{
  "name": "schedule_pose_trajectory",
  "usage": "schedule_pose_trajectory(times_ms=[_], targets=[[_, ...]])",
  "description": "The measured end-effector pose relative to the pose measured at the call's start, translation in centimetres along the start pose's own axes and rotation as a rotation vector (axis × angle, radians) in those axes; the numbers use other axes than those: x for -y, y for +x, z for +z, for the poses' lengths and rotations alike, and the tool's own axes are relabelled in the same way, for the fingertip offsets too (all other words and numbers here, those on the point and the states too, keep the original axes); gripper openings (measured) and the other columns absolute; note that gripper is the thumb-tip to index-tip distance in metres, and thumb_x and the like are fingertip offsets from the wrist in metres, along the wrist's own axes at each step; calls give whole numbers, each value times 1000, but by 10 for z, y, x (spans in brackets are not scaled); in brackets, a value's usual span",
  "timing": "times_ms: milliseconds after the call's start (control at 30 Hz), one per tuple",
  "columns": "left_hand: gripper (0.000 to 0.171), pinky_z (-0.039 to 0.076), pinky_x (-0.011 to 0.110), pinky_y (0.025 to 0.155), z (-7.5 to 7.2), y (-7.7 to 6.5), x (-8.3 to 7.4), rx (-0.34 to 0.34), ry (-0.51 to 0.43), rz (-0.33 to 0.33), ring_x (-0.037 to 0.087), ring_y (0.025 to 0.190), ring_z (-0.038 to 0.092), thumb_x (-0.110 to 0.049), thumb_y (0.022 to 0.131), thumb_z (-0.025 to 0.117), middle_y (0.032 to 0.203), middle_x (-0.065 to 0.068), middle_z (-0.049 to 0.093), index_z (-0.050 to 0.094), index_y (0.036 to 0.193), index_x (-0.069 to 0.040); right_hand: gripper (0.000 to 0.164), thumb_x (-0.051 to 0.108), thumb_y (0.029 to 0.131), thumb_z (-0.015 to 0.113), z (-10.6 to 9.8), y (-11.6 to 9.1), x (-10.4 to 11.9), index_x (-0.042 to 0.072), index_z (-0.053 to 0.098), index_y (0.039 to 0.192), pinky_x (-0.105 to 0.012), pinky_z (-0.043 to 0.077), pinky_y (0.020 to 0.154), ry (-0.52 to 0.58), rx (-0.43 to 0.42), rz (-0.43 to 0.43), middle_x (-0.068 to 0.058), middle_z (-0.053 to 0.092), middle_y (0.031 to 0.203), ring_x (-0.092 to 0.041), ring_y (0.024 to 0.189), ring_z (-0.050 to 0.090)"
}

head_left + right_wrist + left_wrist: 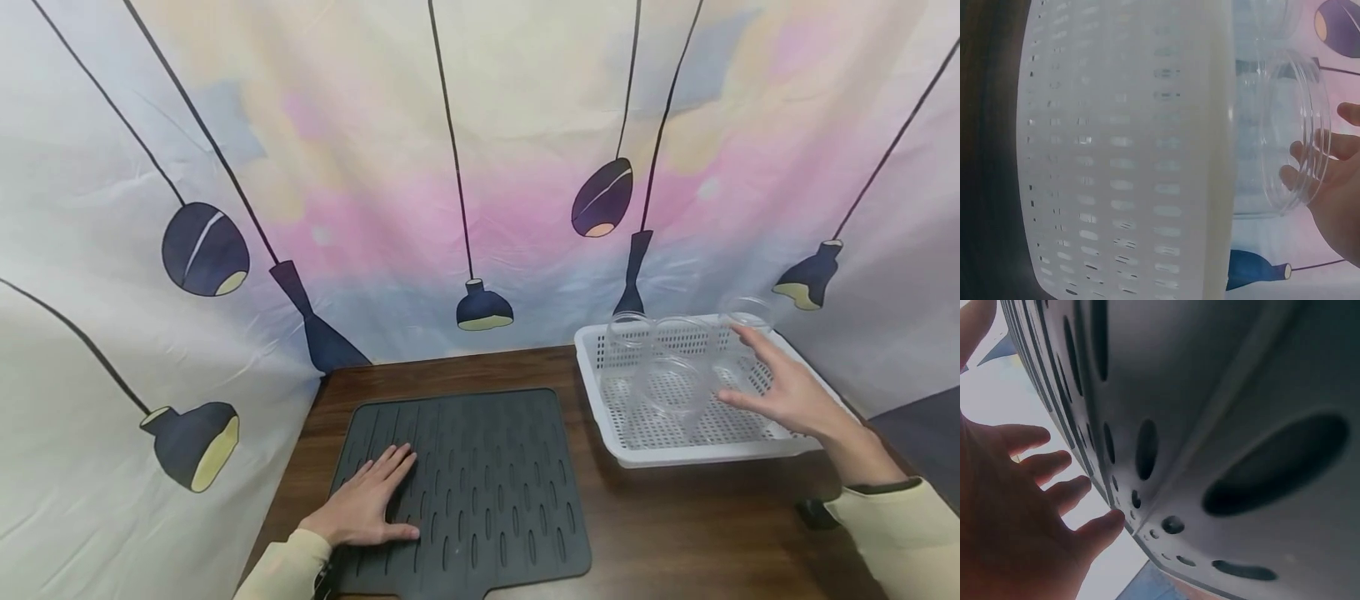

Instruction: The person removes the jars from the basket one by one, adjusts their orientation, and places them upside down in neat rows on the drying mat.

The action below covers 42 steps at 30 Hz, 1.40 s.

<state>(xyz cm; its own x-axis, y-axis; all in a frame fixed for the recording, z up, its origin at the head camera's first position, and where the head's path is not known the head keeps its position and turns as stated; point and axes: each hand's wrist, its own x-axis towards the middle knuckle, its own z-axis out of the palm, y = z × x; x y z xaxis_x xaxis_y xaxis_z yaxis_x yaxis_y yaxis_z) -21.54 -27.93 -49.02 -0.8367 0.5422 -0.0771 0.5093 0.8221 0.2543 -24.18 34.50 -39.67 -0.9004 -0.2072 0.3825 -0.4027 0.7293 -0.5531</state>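
So there's a white perforated plastic basket (716,454) sitting on a dark wood-grain tabletop (660,533), and it's got several clear round jars (671,385) in it, a few with rims poking up past the basket's edge. Can't tell if they're glass or plastic tbh. The right hand (787,392) is reaching in over the right side of the basket, fingers and thumb spread apart, with the fingertips right up by the rim of one clear jar (746,312). From the right wrist camera some fingers line up with that rim, but I can't say for sure whether they're actually touching it; they're not closed around it anyway. Over to the left of the basket, with a strip of bare tabletop between, there's a dark grey slotted drying mat (495,492) lying flat, with a tab running off the bottom of the shot. The left hand (367,504) is laid on the left part of the mat, fingers straight and thumb out wide, not gripping anything. Both arms have pale cream sleeves (900,533). Behind the basket hangs a pastel backdrop (390,192) printed with dark pendant lamps (484,307).
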Motion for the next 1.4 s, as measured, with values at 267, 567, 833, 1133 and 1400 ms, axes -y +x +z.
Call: schedule_pose_trajectory(times_ms=[267,567,833,1133,1400], targets=[[106,24,65,111,8,1,1,23,-2,-3,40,148,18,-74,79,59,161,16,20,26,155,-8,105,28,80,80,-16,-7,-12,20,12,159,-83,19,89,-36,-26,83,-28,14,159,-62,136,18],[109,24,63,112,7,1,3,42,45,-11,38,148,17,-78,76,58,161,16,21,27,155,-8,112,22,80,79,-17,-17,-28,24,-1,159,-82,16,94,71,-60,160,-33,9,157,-67,133,15],[110,23,62,113,5,2,1,65,23,-24,38,149,16,-77,76,60,161,15,20,26,155,-7,119,12,81,78,-15,-25,-46,28,-12,156,-77,16,100,186,-34,200,-35,3,156,-67,132,15],[110,23,62,113,5,-1,0,67,23,-26,38,149,15,-76,76,60,161,16,20,26,155,-7,108,6,85,73,-12,-32,-60,7,-7,156,6,17,88,201,28,157,-40,10,153,-55,140,12],[110,23,62,113,5,-2,2,63,28,-29,38,149,16,-77,76,60,161,16,20,26,155,-7,98,3,88,68,-10,-33,-69,8,-1,157,5,20,92,260,83,109,-26,8,161,-20,149,6]])
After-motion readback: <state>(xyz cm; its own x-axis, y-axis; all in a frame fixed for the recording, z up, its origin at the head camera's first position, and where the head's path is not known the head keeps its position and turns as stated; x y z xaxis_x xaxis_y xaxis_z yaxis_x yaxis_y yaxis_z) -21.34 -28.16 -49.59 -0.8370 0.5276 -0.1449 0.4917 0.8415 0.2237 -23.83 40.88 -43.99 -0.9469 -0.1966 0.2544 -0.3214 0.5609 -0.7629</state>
